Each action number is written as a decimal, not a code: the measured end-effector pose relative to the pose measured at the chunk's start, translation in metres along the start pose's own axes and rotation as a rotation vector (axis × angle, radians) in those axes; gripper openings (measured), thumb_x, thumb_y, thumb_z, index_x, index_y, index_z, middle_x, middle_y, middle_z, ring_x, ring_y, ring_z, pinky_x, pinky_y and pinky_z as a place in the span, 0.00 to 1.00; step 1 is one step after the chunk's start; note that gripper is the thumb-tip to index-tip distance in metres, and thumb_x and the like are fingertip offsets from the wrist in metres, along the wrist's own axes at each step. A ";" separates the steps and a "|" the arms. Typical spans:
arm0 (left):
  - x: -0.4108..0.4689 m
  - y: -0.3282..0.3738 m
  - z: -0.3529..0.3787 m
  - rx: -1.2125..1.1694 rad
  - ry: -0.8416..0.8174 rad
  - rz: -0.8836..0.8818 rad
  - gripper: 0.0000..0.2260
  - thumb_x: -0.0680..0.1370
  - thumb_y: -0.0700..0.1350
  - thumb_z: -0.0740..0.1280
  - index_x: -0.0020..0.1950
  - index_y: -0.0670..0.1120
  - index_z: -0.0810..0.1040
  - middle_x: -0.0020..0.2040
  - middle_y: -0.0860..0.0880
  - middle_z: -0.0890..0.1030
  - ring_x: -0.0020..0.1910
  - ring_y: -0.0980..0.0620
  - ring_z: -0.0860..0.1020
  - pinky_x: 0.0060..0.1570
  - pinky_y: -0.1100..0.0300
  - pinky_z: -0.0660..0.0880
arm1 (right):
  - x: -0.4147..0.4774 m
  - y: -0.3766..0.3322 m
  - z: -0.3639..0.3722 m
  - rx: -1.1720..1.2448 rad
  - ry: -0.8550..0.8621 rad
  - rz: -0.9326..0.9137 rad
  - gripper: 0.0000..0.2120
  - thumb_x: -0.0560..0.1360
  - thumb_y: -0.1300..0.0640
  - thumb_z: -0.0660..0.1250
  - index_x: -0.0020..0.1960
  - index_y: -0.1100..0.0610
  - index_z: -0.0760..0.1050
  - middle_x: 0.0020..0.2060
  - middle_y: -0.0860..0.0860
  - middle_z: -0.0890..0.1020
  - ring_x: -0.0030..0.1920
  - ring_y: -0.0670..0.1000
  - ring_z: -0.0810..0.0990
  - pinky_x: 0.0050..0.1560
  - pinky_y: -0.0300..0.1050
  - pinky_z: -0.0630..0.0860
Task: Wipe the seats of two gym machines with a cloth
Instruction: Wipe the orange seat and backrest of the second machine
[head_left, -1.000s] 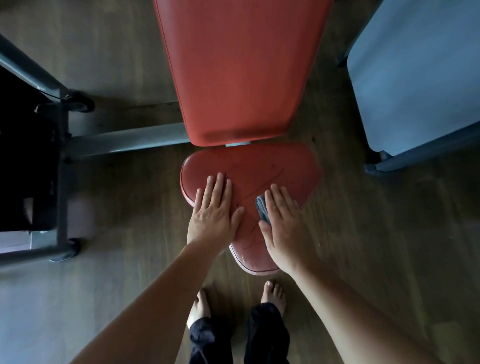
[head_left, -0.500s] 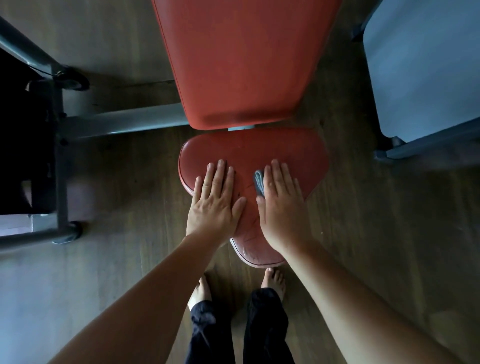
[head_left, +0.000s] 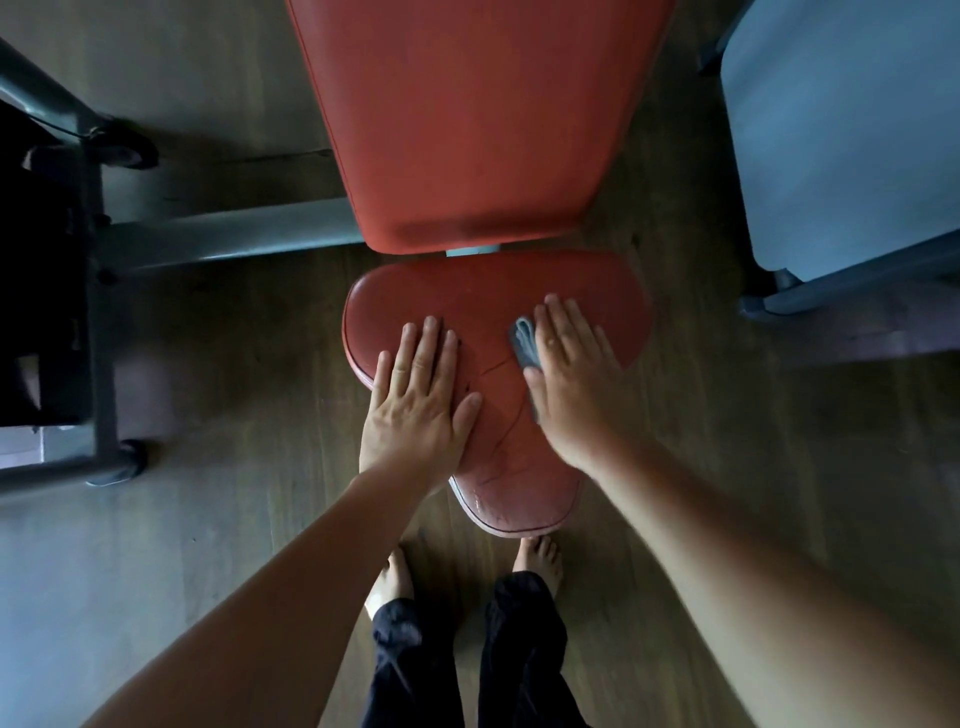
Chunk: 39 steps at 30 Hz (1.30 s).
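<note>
The person wears loose, creased trousers (head_left: 415, 670), nearly black, at 6 o'clock in the view, the hems bunched at the ankles. The left foot (head_left: 392, 577) and right foot (head_left: 540, 558) are bare. The left forearm (head_left: 270, 597), from 7 o'clock, and right forearm (head_left: 727, 561), from 4 o'clock, are uncovered, as are the left hand (head_left: 415, 400) and right hand (head_left: 571, 384).
</note>
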<state>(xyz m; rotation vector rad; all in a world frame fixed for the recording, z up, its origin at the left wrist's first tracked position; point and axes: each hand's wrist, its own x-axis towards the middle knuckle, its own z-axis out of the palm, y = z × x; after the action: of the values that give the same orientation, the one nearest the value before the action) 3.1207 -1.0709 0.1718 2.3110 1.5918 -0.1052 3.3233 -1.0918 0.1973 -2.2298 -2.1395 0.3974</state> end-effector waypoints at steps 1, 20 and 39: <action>0.000 -0.001 0.000 -0.003 0.002 -0.002 0.32 0.84 0.63 0.47 0.85 0.49 0.48 0.86 0.49 0.45 0.84 0.49 0.40 0.82 0.48 0.41 | 0.016 0.010 0.000 -0.007 0.023 0.005 0.31 0.81 0.48 0.53 0.80 0.61 0.57 0.81 0.58 0.60 0.81 0.58 0.58 0.77 0.60 0.60; 0.000 -0.001 -0.011 -0.026 -0.012 0.008 0.32 0.84 0.63 0.48 0.85 0.48 0.51 0.85 0.50 0.47 0.84 0.49 0.43 0.82 0.49 0.43 | 0.062 0.013 -0.007 -0.079 0.056 0.176 0.33 0.80 0.50 0.59 0.80 0.64 0.57 0.81 0.61 0.57 0.81 0.60 0.56 0.79 0.58 0.56; 0.000 -0.050 -0.019 0.009 0.049 -0.029 0.32 0.84 0.60 0.53 0.85 0.47 0.52 0.85 0.49 0.49 0.84 0.49 0.46 0.82 0.47 0.48 | -0.013 -0.061 0.006 -0.023 -0.050 -0.131 0.31 0.82 0.49 0.53 0.81 0.60 0.54 0.82 0.56 0.55 0.82 0.56 0.52 0.80 0.57 0.54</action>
<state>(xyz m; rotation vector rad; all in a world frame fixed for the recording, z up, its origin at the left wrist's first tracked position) 3.0719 -1.0492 0.1779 2.3152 1.6521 -0.0635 3.2619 -1.1016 0.2054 -2.0969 -2.3111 0.4286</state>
